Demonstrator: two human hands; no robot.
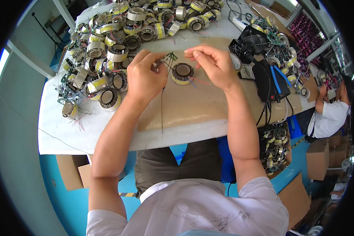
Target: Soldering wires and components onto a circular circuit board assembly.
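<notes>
My left hand [145, 78] is closed in a pinch at the edge of a small green circuit board [170, 57] with thin wires. A dark wire [162, 112] hangs from beneath that hand toward the table's near edge. To the right, my right hand [214, 65] is raised with thumb and fingers drawn together. What lies between its fingertips, if anything, is too small to make out. Between and below the hands, a ring-shaped wound coil core [181, 81] with a yellow band sits on the brown mat [192, 108]. Red and blue leads stick out from its right side.
Many similar coil cores [137, 15] are heaped at the far and left side of the white table [63, 133]. On the right stand a black fan [254, 41] and a black box [265, 80] with blue-handled pliers [281, 76]. A co-worker [328, 118] sits far right.
</notes>
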